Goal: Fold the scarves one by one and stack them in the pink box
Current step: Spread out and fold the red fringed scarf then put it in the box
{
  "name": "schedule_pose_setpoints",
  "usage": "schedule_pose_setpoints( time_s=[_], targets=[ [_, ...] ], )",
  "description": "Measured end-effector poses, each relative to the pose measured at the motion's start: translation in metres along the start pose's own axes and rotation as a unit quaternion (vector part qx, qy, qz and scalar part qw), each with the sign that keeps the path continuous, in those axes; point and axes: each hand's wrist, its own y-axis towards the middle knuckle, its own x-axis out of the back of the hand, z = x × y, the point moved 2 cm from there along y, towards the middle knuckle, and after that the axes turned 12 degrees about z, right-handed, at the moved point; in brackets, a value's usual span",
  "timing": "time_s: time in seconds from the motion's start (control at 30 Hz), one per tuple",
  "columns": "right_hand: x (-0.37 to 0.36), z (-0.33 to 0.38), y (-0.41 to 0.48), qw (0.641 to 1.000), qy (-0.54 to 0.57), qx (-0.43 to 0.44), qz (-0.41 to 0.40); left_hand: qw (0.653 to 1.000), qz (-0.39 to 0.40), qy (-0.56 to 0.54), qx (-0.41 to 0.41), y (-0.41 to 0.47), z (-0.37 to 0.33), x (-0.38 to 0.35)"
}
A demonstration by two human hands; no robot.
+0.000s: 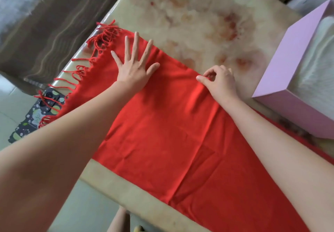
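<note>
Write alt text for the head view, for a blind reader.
A red fringed scarf lies spread on a table; the left hand presses it flat, the right hand pinches its far edge. A pink box stands at right.

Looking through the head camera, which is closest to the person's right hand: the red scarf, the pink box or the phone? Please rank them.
1. Red scarf: pinched at its far edge by the right hand.
2. Pink box: just to that hand's right.
3. Phone: far left, beyond the fringe.

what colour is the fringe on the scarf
Red, matching the scarf. The fringe shows best in the head view.
</note>
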Motion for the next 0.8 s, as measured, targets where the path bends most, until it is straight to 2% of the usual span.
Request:
schedule_pose_setpoints(
  time_s=[0.1, 0.17, 0.27, 0.47, 0.53, 0.63, 0.8],
  targets=[
    [0.0, -0.013, -0.012, 1.0, 0.006, 0.001, -0.018, 0.995, 0.018, 0.065, -0.07, -0.007, -0.02, -0.007],
    [0.004, -0.026, -0.022, 1.0, 0.019, -0.004, -0.01, 0.991, 0.054, 0.101, -0.071, -0.011, -0.023, -0.02],
    [0.015, -0.049, -0.039, 0.999, 0.038, -0.012, 0.002, 0.993, 0.064, 0.08, -0.051, -0.008, -0.026, -0.02],
    [0.027, -0.082, -0.071, 0.992, -0.121, -0.021, 0.013, 0.987, 0.057, 0.095, -0.114, -0.036, -0.064, -0.032],
    [0.024, -0.082, -0.076, 0.99, -0.141, -0.026, -0.01, 0.985, 0.043, 0.082, -0.143, -0.048, -0.085, -0.038],
    [0.024, -0.087, -0.08, 0.979, -0.194, -0.023, -0.066, 0.98, 0.07, 0.092, -0.165, -0.054, -0.111, -0.049],
    [0.028, -0.091, -0.083, 0.945, -0.305, -0.011, -0.121, 0.976, 0.08, 0.142, -0.143, -0.051, -0.116, -0.062]
  ],
)
